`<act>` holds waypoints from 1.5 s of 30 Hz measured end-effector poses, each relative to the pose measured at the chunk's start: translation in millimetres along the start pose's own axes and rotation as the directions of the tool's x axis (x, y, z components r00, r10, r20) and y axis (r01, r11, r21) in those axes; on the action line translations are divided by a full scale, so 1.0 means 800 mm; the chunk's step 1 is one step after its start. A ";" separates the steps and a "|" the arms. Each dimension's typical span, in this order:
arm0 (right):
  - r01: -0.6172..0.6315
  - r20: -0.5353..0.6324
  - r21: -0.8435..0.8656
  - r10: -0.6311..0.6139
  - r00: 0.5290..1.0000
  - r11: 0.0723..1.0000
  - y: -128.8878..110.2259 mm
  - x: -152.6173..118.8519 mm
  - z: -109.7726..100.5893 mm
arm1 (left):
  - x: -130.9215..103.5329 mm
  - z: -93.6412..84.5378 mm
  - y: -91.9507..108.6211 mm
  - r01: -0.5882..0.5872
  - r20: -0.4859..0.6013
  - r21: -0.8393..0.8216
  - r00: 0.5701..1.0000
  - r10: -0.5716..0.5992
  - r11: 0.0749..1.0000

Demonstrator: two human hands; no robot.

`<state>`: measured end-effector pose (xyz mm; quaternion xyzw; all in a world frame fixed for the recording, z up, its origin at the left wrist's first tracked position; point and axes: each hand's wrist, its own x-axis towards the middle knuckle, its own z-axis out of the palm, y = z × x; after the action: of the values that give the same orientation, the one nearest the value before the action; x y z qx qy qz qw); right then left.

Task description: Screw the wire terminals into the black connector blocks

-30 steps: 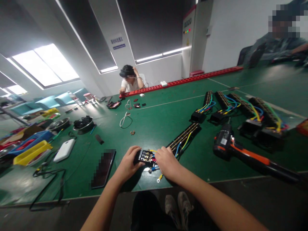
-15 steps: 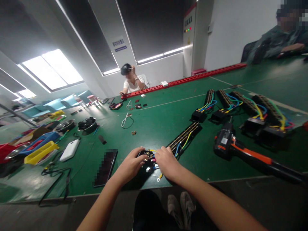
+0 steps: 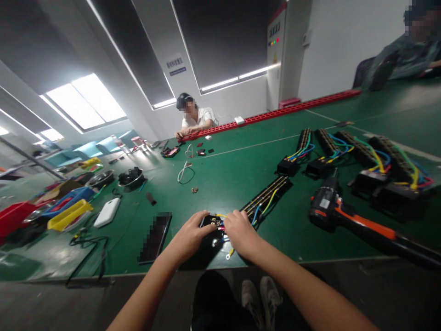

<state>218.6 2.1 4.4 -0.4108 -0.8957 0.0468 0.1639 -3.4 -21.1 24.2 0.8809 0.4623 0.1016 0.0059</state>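
Note:
On the green table, my left hand [image 3: 189, 236] grips the left side of a small black terminal box [image 3: 214, 222] with brass contacts, thumb on its near face. My right hand [image 3: 243, 233] is closed at the box's right end, its fingers pinching where the wires enter; the pinched part is mostly hidden. A long black strip with brass rows [image 3: 267, 196] runs up and right from there, with blue and yellow-green wires beside it. A yellow-sleeved ring terminal [image 3: 228, 254] sticks out below my right hand.
A cordless screwdriver [image 3: 325, 204] lies to the right, below several finished-looking wired strips [image 3: 365, 154]. Brass screws [image 3: 195, 190] sit ahead. Left are a dark phone [image 3: 155, 239], a white power bank [image 3: 107, 212] and parts trays [image 3: 70, 215]. A person [image 3: 196, 115] sits across the table.
The view has shifted slightly, moving the scene a little to the right. Both hands stay at the terminal box with nearly the same hold. The person opposite has lowered a raised hand.

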 end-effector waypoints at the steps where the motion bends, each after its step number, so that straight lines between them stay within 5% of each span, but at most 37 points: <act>1: 0.000 -0.001 0.004 0.000 1.000 1.000 0.000 0.000 0.000 | 0.000 0.000 0.000 -0.004 -0.005 0.002 1.000 0.004 1.000; 24: -0.013 -0.022 0.003 0.013 1.000 1.000 0.001 0.001 0.004 | 0.001 0.007 0.001 -0.040 -0.138 0.029 0.990 0.044 0.999; 45: -0.002 -0.025 0.023 0.002 1.000 1.000 0.004 0.001 0.001 | 0.000 0.002 0.000 -0.088 -0.060 0.122 0.994 0.096 0.989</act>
<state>219.9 4.5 3.1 -0.4103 -0.8925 0.0519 0.1798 -2.8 -20.9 22.6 0.8962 0.4263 0.1028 -0.0668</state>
